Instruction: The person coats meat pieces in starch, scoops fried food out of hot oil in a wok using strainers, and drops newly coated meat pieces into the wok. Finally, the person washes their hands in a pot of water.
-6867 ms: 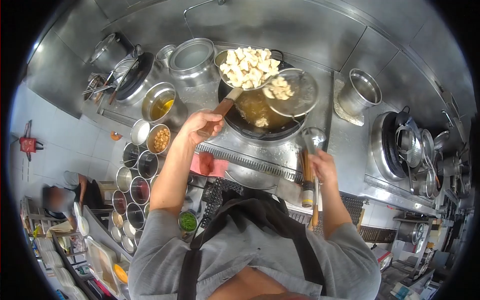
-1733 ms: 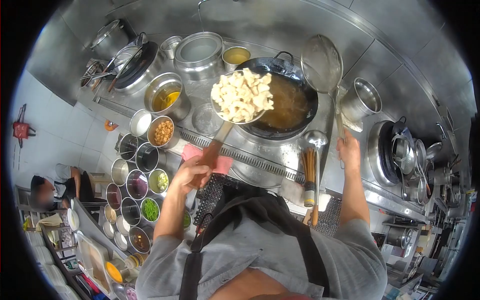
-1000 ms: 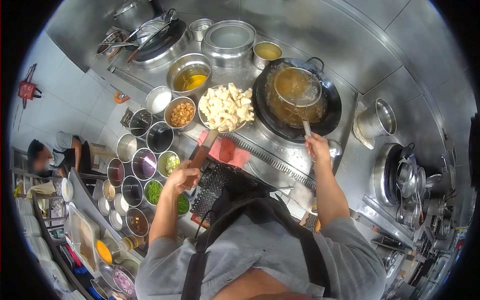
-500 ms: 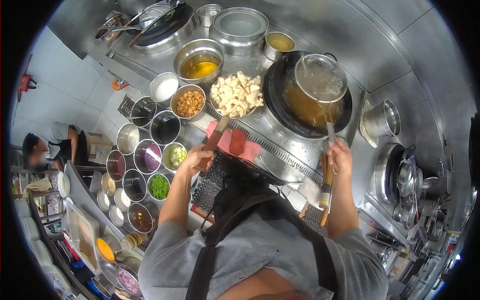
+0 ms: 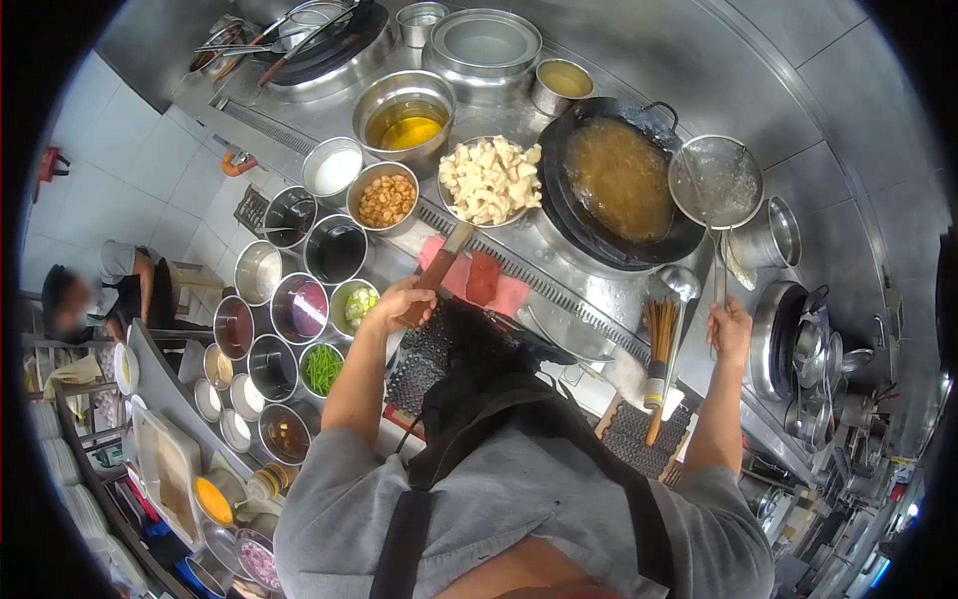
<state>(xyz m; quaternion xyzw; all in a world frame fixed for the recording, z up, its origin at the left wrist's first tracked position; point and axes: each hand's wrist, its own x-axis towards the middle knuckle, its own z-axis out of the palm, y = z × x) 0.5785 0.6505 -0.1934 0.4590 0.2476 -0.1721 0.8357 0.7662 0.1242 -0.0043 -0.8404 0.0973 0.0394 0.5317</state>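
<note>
Pale, lumpy pieces heap the strainer just left of the wok of brown oil; your left hand has its grip closed around the wooden handle. Your right hand grips the mesh skimmer, over the oil half a second ago, now at the wok's right edge. Nearby, a bamboo brush lies beside a ladle.

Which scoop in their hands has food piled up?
The wooden-handled scoop in the left grip: it's heaped with pale pieces; the mesh strainer in the right grip shows none.
</note>
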